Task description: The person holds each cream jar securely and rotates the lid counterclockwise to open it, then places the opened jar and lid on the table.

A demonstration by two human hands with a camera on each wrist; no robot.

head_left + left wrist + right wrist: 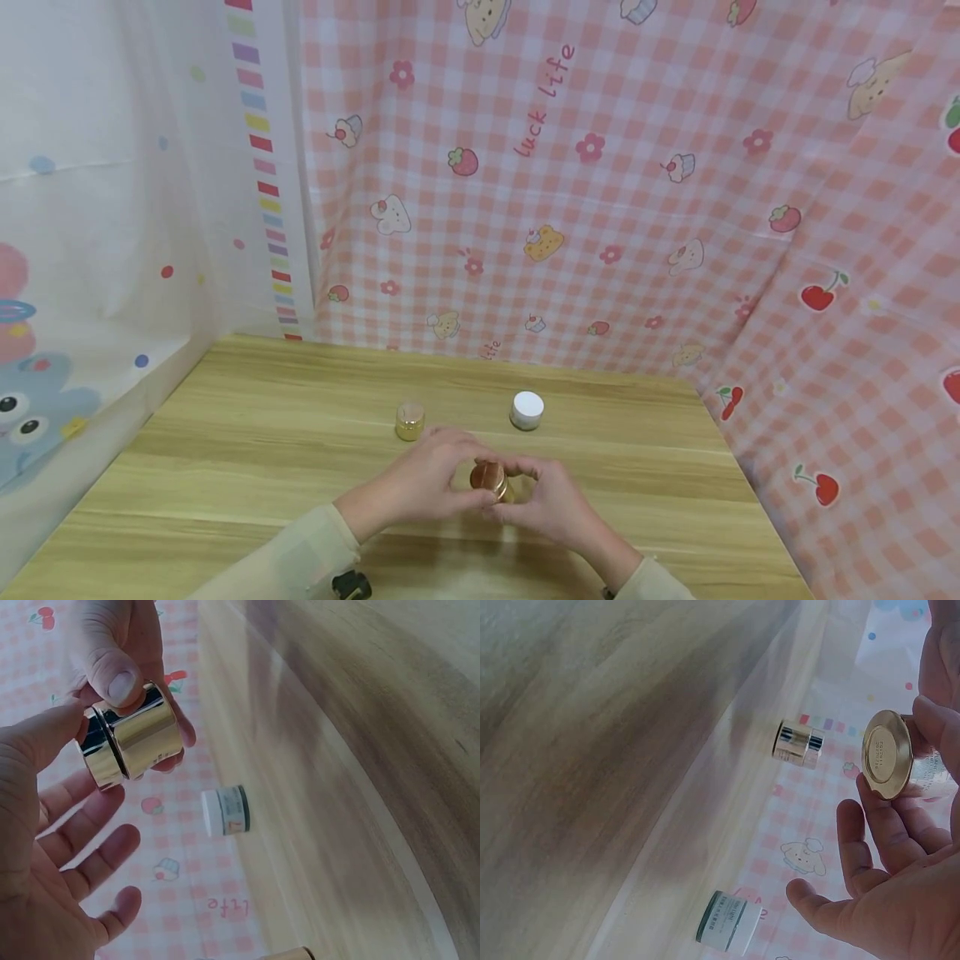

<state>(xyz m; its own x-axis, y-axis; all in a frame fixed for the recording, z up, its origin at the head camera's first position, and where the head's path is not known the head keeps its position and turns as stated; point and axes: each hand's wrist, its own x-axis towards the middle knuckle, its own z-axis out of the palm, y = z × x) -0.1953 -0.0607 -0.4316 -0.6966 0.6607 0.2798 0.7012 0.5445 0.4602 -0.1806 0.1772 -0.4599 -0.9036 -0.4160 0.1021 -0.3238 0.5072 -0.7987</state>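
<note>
Both hands hold a shiny gold cosmetic jar [491, 481] between them, tipped sideways over the wooden table. My left hand [423, 483] pinches the lid end with thumb and index finger, its other fingers spread in the left wrist view. From the other side, my right hand [558, 504] grips the wider body [154, 735] by thumb and fingers. A thin seam runs between lid and body. In the right wrist view the jar's round gold base [885, 755] shows raised lettering.
Behind the hands, a second gold jar [410, 422] stands to the left and a white-lidded jar [527, 410] with a printed label to the right. The wooden table [247, 433] ends at a pink checked cloth [600, 200] behind and patterned sheets at both sides.
</note>
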